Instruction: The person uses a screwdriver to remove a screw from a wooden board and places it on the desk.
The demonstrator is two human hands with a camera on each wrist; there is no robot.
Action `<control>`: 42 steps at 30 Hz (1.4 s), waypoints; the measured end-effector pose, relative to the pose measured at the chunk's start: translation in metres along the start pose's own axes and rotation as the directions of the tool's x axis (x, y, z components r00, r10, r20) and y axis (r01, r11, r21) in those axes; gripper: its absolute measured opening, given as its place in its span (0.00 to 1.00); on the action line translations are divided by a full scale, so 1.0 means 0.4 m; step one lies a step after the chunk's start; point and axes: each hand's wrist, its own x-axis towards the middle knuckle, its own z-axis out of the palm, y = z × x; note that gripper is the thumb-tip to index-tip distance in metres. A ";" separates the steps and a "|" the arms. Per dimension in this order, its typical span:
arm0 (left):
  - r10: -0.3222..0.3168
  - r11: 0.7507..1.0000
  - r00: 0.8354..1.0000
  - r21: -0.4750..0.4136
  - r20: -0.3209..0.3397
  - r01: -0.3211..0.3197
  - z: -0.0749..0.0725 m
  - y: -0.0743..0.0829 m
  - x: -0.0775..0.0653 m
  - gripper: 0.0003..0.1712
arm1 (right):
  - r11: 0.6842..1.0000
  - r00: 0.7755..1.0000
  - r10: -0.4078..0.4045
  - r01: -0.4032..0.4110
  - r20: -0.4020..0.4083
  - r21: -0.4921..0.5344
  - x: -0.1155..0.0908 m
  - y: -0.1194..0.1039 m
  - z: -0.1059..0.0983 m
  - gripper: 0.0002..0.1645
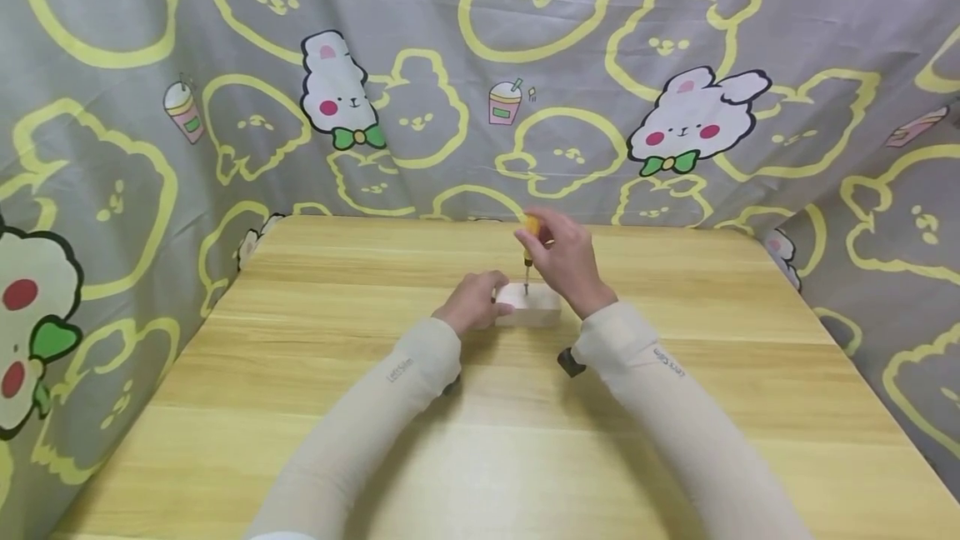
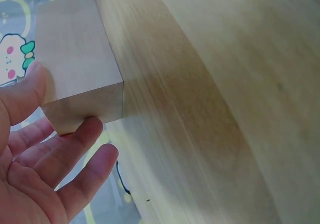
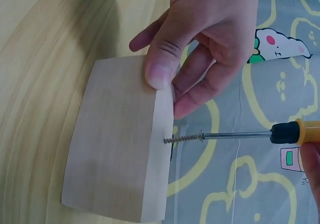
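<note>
A pale wooden block (image 1: 531,317) lies on the table, its long side toward me. My left hand (image 1: 471,300) grips its left end, thumb on the near face and fingers around the end and far side, as the right wrist view shows. A screw (image 3: 184,139) stands in the block's top face with much of its thread still exposed. The screwdriver (image 3: 237,135) has its tip at the screw head, in line with it. Above the block, my right hand (image 1: 567,257) holds the screwdriver's yellow handle between thumb and fingers. In the left wrist view the block (image 2: 75,48) hides the screw.
The wood-grain table (image 1: 480,457) extends around the block on all sides. A grey curtain (image 1: 450,23) with yellow outlines and white rabbits hangs behind the table and along both sides. Dark wrist-worn devices (image 1: 572,362) show beneath the sleeves.
</note>
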 end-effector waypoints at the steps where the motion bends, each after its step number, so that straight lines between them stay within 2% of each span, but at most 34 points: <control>1: -0.004 1.000 1.000 -0.003 -0.001 0.004 0.000 0.000 0.000 0.31 | 1.000 1.000 -0.001 0.001 0.000 -0.007 0.001 0.000 -0.001 0.17; 4: -0.007 1.000 1.000 -0.002 -0.003 0.007 0.000 0.001 0.000 0.31 | 1.000 1.000 0.007 -0.007 0.007 -0.003 0.002 0.000 -0.003 0.18; 11: -0.004 1.000 1.000 0.000 0.004 0.004 -0.001 0.000 0.000 0.31 | 0.997 0.998 0.026 -0.031 0.065 0.076 0.005 0.009 -0.014 0.17; 16: -0.010 1.000 1.000 -0.007 0.002 0.010 -0.002 0.000 0.002 0.31 | 0.999 0.994 0.043 -0.045 0.102 0.020 0.009 0.002 -0.018 0.14; 19: -0.009 1.000 1.000 0.003 0.002 0.009 0.000 0.001 0.003 0.31 | 0.998 0.994 0.046 -0.041 0.102 -0.053 0.007 -0.008 -0.021 0.16; 22: -0.006 1.000 1.000 0.005 0.002 0.006 0.000 0.001 0.001 0.31 | 0.996 0.994 0.039 -0.031 0.102 -0.084 0.005 -0.013 -0.020 0.19; 29: 0.003 1.000 1.000 0.001 -0.002 -0.003 -0.006 0.000 -0.003 0.31 | 0.998 0.990 0.022 -0.014 0.139 -0.059 0.011 -0.021 -0.017 0.22; 34: -0.004 1.000 1.000 0.017 -0.007 0.005 -0.008 -0.004 -0.001 0.31 | 0.998 0.985 0.066 -0.066 0.162 -0.004 0.012 -0.017 -0.012 0.23; 37: -0.007 1.000 1.000 0.023 -0.004 0.007 -0.007 -0.005 -0.002 0.31 | 0.995 0.985 0.089 -0.093 0.144 0.021 0.006 -0.011 -0.006 0.24; 42: 0.004 1.000 1.000 0.017 0.008 -0.004 -0.008 0.000 -0.004 0.31 | 0.995 0.995 0.098 -0.097 0.010 -0.018 -0.005 -0.006 0.003 0.27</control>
